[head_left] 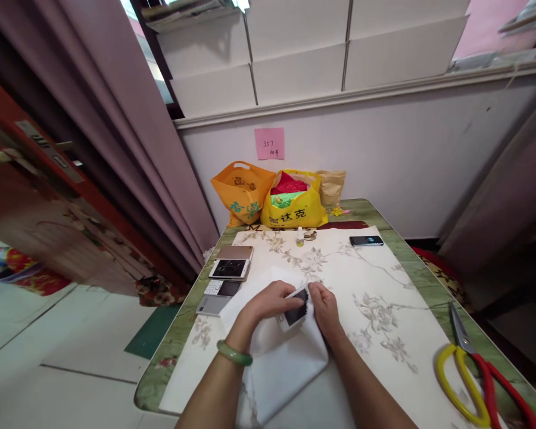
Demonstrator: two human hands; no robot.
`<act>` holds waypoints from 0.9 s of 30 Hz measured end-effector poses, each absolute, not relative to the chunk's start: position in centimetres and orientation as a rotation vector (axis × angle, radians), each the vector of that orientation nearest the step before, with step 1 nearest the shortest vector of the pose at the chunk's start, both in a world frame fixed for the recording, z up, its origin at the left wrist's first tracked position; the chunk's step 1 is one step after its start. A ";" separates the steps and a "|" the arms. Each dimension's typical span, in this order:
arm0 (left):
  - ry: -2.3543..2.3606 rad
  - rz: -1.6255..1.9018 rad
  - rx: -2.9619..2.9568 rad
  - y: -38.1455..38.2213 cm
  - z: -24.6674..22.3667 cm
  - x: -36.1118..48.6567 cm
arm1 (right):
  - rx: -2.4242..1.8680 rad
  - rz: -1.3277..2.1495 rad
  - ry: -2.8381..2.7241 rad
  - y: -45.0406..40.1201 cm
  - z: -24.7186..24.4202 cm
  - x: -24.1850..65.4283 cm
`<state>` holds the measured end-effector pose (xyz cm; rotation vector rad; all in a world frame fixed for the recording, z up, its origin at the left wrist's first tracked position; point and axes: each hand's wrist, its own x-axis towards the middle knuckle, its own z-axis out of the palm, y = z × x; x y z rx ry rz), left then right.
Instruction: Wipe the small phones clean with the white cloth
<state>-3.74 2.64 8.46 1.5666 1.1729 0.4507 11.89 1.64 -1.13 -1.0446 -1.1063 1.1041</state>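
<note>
In the head view, we judge the step in hand to be working a soft-looking white cloth sheet (286, 369) against a white rectangular handheld phone with a dark screen (300, 313). The phone is held up in front of us, tilted, above the near middle of a cream table cover printed with grey-brown flowers (379, 357); the cloth lies under and around its right side and spreads down toward us.

Our left hand (272, 300), with a green stone-like bangle (234, 354) at its wrist, grasps the phone, the thumb laid across the dark screen and the other fingers mostly hidden behind. Our right hand (325, 305) is curled in a pinch at the phone's upper right corner, where it gathers the cloth; whether it also presses the phone's edge through the fabric, we cannot tell. Neither grip is wide.

The next move, as we see it, calls for a steady left hold and light right fingers, with the thumb clear of any part the cloth must reach.

To our left lie, from far to near, a gold flat phone (234, 252), a white phone with a black screen (230, 269), a small white keypad phone (223, 288) and a silver flat phone (211, 305). Beyond our hands stands a small white-capped bottle with yellowish contents (299, 239).
</note>
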 end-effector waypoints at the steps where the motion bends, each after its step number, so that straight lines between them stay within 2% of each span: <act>1: 1.179 0.502 1.569 2.5 7.8 -3.3 | -1.049 1.105 -1.075 1.7 -1.2 11.9; 9: 1.427 1.010 1.486 1.2 4.6 0.7 | -1.206 1.026 -0.929 1.8 -1.1 11.7; 16: 1.766 1.379 1.528 2.7 4.0 3.8 | -1.249 0.909 -1.131 1.7 -1.5 11.3; 23: 1.737 1.571 1.224 4.4 3.9 4.0 | -1.240 0.913 -1.201 1.7 -1.7 11.2; 27: 1.525 1.609 1.212 3.3 4.0 4.2 | -1.212 0.926 -1.114 1.7 -1.7 11.4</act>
